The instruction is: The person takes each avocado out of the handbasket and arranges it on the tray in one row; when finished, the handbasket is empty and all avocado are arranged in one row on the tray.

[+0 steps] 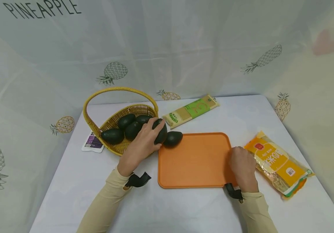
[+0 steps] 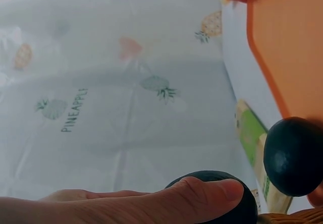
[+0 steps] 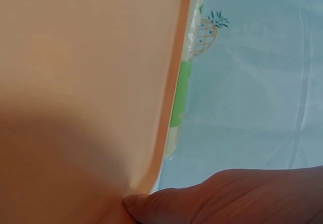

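Observation:
My left hand (image 1: 145, 137) grips a dark green avocado (image 1: 161, 132) at the right rim of a yellow wicker basket (image 1: 121, 149). In the left wrist view the thumb lies across this avocado (image 2: 242, 211). Several more avocados (image 1: 132, 130) lie inside the basket. Another avocado (image 1: 173, 139) sits at the upper left corner of an orange tray (image 1: 194, 161). On the tray's right edge, my right hand (image 1: 242, 166) holds the rim with curled fingers. Its thumb presses on the tray's surface in the right wrist view; the fingertips beneath are hidden.
Behind the tray lies a green and beige packet (image 1: 193, 111). A yellow-orange bag (image 1: 277, 165) rests just right of my right hand. Partly under the basket is a purple and white packet (image 1: 93, 143). A pineapple-print curtain (image 1: 184, 48) hangs behind the white table (image 1: 190, 210).

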The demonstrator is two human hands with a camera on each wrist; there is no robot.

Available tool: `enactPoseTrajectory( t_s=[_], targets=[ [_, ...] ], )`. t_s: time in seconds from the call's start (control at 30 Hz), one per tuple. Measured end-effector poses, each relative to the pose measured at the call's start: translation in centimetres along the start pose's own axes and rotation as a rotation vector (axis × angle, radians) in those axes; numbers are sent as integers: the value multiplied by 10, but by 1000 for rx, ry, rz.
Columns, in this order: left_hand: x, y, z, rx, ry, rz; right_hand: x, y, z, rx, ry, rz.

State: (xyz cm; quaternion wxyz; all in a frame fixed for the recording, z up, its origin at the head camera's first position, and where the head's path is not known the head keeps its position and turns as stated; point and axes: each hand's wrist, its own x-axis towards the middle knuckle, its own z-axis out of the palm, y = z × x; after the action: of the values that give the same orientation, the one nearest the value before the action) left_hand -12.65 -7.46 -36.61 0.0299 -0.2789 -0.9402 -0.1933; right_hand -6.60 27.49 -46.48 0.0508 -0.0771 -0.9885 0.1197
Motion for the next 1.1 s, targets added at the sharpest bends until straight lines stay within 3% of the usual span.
enactPoseTrajectory(
  t_s=[0.2, 0.83, 1.1],
  targets=[
    [2, 3, -1, 14, -2, 21, -1, -1, -1, -4, 4, 9],
    [13, 12, 5, -31, -65, 2, -2, -1, -1, -16, -4, 16],
    [12, 14, 9, -28, -54, 29, -2, -1, 0, -5, 18, 11]
  ],
)
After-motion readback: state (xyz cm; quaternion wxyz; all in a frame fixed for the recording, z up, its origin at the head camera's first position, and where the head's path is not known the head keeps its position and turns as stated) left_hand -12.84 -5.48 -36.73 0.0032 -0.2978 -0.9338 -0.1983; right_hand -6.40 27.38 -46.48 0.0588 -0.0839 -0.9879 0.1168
